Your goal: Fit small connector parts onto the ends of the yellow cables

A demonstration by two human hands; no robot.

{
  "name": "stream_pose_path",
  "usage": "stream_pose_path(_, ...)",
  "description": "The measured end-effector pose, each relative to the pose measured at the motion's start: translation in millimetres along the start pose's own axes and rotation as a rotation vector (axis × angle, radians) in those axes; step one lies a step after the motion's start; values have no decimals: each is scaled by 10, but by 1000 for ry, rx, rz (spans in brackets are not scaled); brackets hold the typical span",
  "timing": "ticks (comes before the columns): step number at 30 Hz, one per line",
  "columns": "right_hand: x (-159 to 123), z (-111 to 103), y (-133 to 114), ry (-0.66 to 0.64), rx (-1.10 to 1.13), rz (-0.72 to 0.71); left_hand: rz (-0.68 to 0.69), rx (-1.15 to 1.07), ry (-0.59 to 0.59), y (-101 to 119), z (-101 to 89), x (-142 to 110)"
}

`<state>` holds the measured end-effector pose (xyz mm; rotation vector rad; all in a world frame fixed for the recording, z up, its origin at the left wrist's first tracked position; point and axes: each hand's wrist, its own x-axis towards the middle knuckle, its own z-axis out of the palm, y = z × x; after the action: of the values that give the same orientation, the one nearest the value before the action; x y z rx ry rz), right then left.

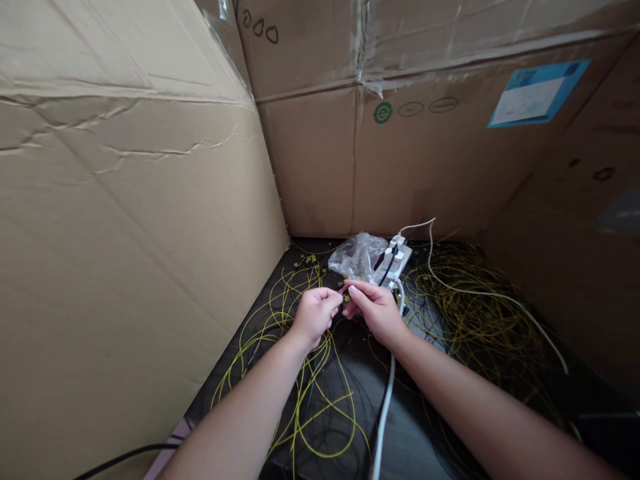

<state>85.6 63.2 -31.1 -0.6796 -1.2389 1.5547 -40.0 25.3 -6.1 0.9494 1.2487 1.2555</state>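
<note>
My left hand (315, 315) is closed in a pinch over the middle of the dark table; what lies in its fingertips is too small to make out. Close beside it, my right hand (374, 309) has thumb and fingers closed around a small yellow-and-black piece (347, 298). The fingertips of both hands nearly meet there. Thin yellow wires (320, 407) loop over the table beneath and around my left hand. More small yellow-and-black pieces (309, 260) are scattered behind it.
Behind my hands lie a crumpled clear plastic bag (357, 253) and a white power strip (396, 261) with its white cable (385, 413). A large tangle of yellow wire (475, 300) sits at right. Cardboard walls (320, 167) enclose the table's back and sides.
</note>
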Motion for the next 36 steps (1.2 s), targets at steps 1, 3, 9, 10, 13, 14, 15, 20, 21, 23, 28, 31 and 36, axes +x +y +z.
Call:
stream_pose_path(1,-1,2,-4,3,-1,-1,0,0,0,2,0,-1)
stream_pose_path(3,-2,2,-6,9,-8,-4,0,-4,-1,7,2,-7)
stream_pose_path(9,-3,-2,-4,18,-64,-36,6,-28,1,17,14,-19)
stream_pose_path(10,-5,0,-8,21,-77,-44,3,-32,3,18,15,-18)
stream_pose_path(13,-19,16,-30,37,-156,-70,-9,-49,14,15,17,-12)
stream_pose_path(14,-24,22,-38,44,-190,-83,-14,-53,18,13,16,-9)
stream_pose_path(15,-30,28,-45,50,-221,-100,-18,-55,21,10,15,-6)
stream_pose_path(20,-49,39,-54,50,-274,-158,-20,-60,32,7,14,-2)
stream_pose_path(21,-50,39,-53,49,-275,-154,-19,-61,33,10,15,-4)
stream_pose_path(23,-50,38,-52,49,-274,-144,-15,-59,36,15,20,-11)
stream_pose_path(28,-46,31,-56,53,-282,-115,-9,-56,32,16,22,-17)
stream_pose_path(31,-40,26,-56,52,-278,-112,-9,-62,28,9,16,-9)
stream_pose_path(36,-43,36,-63,53,-284,-133,-10,-65,24,9,11,-5)
